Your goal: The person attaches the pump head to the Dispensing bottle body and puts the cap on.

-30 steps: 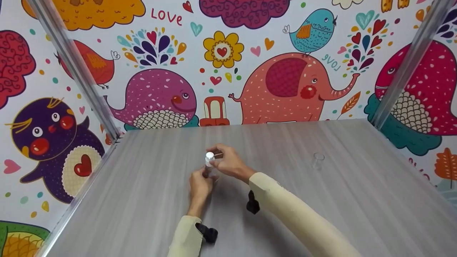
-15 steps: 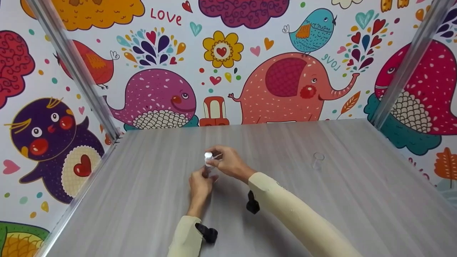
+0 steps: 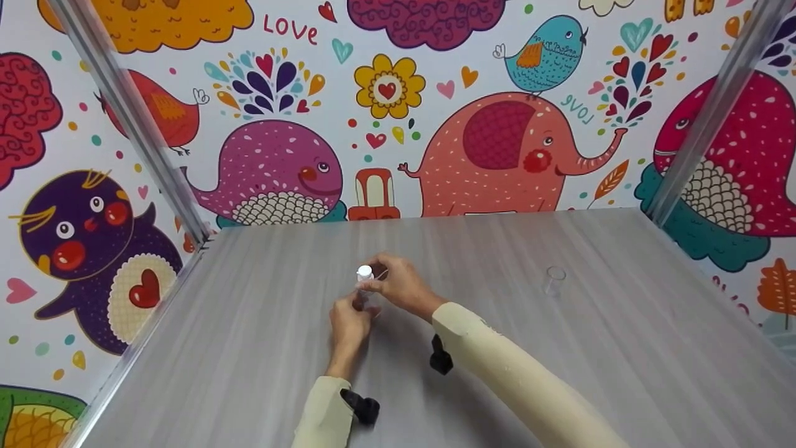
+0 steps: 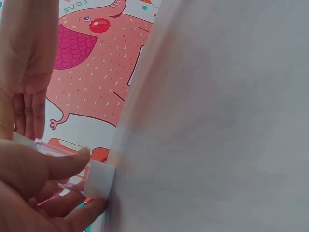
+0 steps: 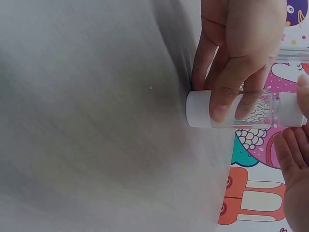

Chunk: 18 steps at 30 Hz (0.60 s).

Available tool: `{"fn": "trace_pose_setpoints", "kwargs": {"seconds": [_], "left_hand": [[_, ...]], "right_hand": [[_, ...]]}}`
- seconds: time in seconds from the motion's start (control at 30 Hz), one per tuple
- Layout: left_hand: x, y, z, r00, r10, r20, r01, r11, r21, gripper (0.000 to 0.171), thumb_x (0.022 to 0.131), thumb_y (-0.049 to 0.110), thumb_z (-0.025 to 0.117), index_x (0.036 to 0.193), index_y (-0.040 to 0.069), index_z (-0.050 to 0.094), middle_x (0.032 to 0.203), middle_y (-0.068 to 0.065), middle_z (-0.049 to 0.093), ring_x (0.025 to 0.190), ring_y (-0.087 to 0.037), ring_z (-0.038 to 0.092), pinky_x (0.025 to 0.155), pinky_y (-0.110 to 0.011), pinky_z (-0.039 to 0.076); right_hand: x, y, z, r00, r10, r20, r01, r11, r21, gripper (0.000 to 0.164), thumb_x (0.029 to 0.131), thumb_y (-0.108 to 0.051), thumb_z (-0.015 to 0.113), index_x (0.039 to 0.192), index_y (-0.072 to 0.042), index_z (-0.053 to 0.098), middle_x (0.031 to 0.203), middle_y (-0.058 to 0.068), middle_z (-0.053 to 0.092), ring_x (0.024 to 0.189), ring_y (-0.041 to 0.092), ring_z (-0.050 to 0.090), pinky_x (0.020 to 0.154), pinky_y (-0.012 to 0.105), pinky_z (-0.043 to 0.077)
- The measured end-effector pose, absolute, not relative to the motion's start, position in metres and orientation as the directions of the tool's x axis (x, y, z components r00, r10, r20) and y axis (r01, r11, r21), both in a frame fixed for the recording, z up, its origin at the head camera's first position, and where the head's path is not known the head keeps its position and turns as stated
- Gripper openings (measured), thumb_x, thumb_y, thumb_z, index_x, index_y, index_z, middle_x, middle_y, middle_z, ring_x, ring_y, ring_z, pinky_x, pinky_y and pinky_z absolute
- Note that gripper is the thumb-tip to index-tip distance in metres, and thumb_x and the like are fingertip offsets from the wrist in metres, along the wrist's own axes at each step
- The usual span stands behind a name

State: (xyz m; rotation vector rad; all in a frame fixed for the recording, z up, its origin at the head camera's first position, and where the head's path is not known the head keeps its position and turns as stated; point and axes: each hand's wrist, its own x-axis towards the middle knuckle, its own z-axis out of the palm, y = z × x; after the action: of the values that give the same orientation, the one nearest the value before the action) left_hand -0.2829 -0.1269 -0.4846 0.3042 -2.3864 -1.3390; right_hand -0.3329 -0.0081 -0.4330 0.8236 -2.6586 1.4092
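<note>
A small clear bottle with a white base and a white cap (image 3: 365, 272) stands upright on the table. My left hand (image 3: 349, 320) grips its lower part; in the right wrist view the fingers wrap the clear body (image 5: 263, 110) and white base (image 5: 199, 108). From the right side my right hand (image 3: 404, 286) pinches the cap between thumb and fingers. The left wrist view shows the white base (image 4: 100, 180) against the tabletop beyond the left fingers. A thin pale edge shows beside the right fingers; what it belongs to is unclear.
A small clear cup (image 3: 555, 281) stands on the grey wood-grain table (image 3: 249, 348) to the right of both hands. Printed panels with cartoon animals and metal posts (image 3: 709, 118) border the table at the back and sides.
The cap and the right fingers shift very slightly at the bottle's top. My left hand stays in place on the bottle.
</note>
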Motion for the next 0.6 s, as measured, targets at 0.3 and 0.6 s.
{"fn": "trace_pose_setpoints", "kwargs": {"seconds": [0.3,0.6], "left_hand": [[-0.2835,-0.1268,-0.4848,-0.897,-0.369,0.243,0.026,0.505,0.863,0.013,0.074,-0.002,0.079,0.077,-0.002,0.066,0.066,-0.003,0.051,0.065,-0.019,0.047,0.061,-0.032,0.038],[-0.2828,-0.1267,-0.4852,-0.894,-0.35,0.28,0.048,0.547,0.835,0.014,0.072,-0.001,0.079,0.082,-0.001,0.07,0.065,-0.004,0.053,0.063,-0.018,0.046,0.06,-0.033,0.037]], "right_hand": [[-0.331,-0.006,-0.4305,-0.844,-0.486,0.228,-0.435,0.371,-0.82,0.053,0.087,-0.025,0.077,0.133,-0.004,0.059,0.128,0.011,0.065,0.117,0.027,0.064,0.099,0.039,0.053],[-0.3284,-0.0075,-0.4307,-0.835,-0.509,0.211,-0.415,0.33,-0.848,0.042,0.091,-0.004,0.064,0.133,-0.006,0.061,0.133,0.011,0.065,0.123,0.029,0.062,0.105,0.044,0.049]]}}
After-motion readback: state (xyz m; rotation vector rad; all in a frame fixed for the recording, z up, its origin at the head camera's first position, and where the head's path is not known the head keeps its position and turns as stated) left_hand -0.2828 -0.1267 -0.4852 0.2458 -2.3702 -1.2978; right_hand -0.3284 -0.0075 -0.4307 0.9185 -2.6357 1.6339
